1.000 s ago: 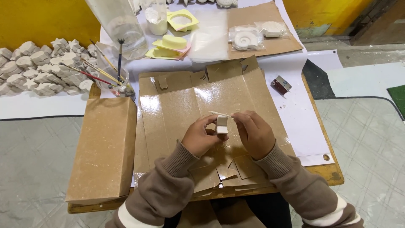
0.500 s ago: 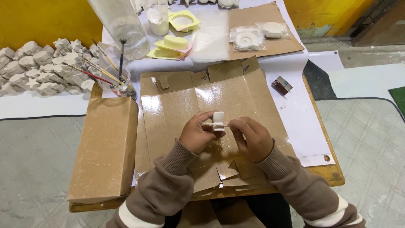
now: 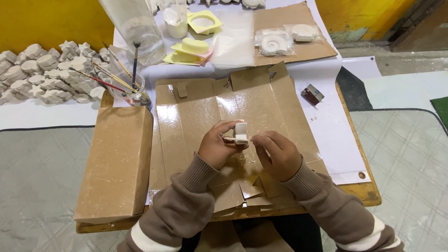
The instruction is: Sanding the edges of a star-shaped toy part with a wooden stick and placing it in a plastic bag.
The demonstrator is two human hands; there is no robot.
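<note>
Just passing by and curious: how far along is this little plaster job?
Done, by the look of it: many white cast figures lie piled at the far left, and two more sit bagged on cardboard. In hand: the left hand holds one small white piece, the right hand working its edge. Possibly left: painting; brushes wait in a jar.

My only view: head camera, steep downward look from above seated wearer, facing forward across wooden table [image 3: 368,196]. Close range; flattened cardboard sheet [image 3: 196,116] fills centre, floor visible at both sides. No second view, so no shared coverage.
</note>
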